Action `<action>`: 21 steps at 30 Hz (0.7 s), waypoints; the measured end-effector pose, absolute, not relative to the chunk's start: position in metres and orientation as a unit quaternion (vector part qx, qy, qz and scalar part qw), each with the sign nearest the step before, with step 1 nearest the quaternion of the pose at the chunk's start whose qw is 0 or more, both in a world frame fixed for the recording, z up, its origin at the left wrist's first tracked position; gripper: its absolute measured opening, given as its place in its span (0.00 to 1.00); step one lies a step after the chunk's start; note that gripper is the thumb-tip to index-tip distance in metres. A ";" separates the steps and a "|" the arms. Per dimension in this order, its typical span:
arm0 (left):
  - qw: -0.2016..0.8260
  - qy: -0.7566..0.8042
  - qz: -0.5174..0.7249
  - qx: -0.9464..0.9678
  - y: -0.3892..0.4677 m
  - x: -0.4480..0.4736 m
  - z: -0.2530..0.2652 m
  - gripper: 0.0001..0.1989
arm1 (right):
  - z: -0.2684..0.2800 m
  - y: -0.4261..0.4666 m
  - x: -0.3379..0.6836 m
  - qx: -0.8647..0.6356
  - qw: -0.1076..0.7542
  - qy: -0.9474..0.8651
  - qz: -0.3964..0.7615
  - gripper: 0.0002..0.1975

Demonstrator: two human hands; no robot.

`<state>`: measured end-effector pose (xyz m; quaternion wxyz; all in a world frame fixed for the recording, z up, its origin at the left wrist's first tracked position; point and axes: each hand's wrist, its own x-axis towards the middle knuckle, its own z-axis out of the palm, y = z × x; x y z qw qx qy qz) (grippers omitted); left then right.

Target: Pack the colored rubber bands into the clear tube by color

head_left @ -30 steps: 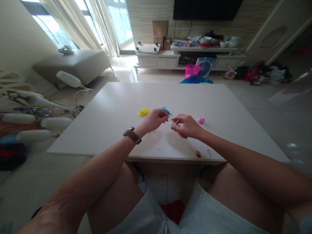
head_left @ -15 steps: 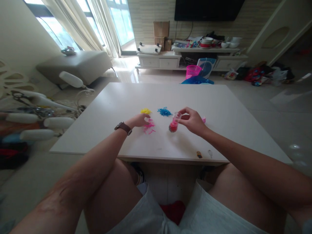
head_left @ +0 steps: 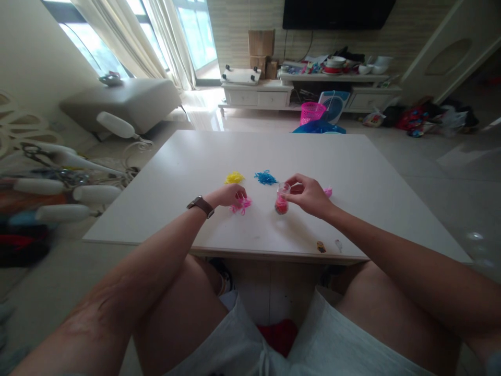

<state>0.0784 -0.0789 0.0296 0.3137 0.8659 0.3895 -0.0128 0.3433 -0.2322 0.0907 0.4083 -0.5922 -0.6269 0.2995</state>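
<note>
My right hand (head_left: 307,194) grips the neck of a small clear bottle (head_left: 282,198) between thumb and fingers. Red and pink bits fill its lower part, and it stands roughly upright, at or just over the tabletop. My left hand (head_left: 230,196), with a watch on its wrist, is closed at the fingertips on pink rubber bands (head_left: 243,205) from a small pile. Behind it lies a heap of yellow rubber bands (head_left: 234,178). A blue heap (head_left: 265,178) sits farther right, behind the bottle. More pink (head_left: 327,192) shows partly behind my right hand.
A minion-like figure (head_left: 321,246) and a small pale charm (head_left: 338,245) lie near the front edge of the white table (head_left: 188,156). Beyond the table stand a pink basket (head_left: 312,112) and a blue item (head_left: 320,127). A white-armed lamp-like fixture (head_left: 117,125) is at the left.
My left fingers have closed in on the pink rubber bands, and the pile is more bunched up. The right hand still holds the bottle, now more upright. The view has shifted slightly.
</note>
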 end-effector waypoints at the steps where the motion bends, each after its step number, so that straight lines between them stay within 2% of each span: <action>1: 0.311 0.391 -0.013 0.866 -0.079 0.079 0.029 0.17 | 0.091 -0.232 0.343 -0.593 0.407 -0.627 0.299 0.15; 10: 0.327 0.392 0.031 0.859 -0.082 0.084 0.043 0.11 | 0.091 -0.232 0.344 -0.601 0.398 -0.631 0.287 0.13; 15: 0.350 0.388 0.096 0.847 -0.085 0.089 0.057 0.08 | 0.091 -0.232 0.344 -0.607 0.386 -0.643 0.262 0.12; 21: 0.465 0.335 0.200 0.795 -0.104 0.108 0.069 0.12 | 0.090 -0.233 0.341 -0.604 0.365 -0.670 0.232 0.10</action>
